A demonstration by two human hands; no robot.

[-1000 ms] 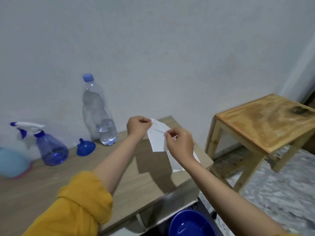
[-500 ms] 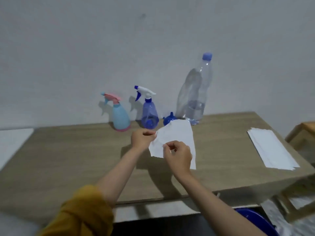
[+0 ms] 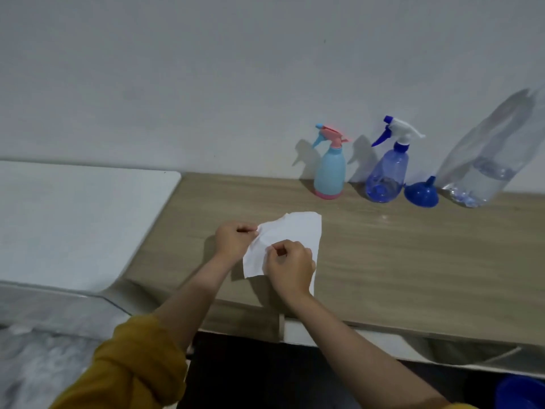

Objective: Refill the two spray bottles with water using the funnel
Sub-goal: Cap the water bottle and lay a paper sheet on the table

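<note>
A white paper tissue [image 3: 290, 231] is held over the wooden table [image 3: 413, 261] by both hands. My left hand [image 3: 233, 239] pinches its left edge and my right hand [image 3: 290, 265] pinches its lower middle. Against the wall at the back stand a light blue spray bottle with a pink trigger [image 3: 329, 169], a clear blue spray bottle with a white trigger [image 3: 387, 169], a blue funnel [image 3: 421, 193] lying mouth down, and a large clear water bottle [image 3: 486, 172] partly filled, cut off by the right edge.
A white surface [image 3: 73, 222] adjoins the table on the left. A blue basin rim [image 3: 522, 394] shows at the bottom right below the table. Grey patterned floor lies at the bottom left.
The view has swung left, so the bottles and funnel now sit at the right and the white surface has come into view. Both hands still hold the tissue, now lower over the table.
</note>
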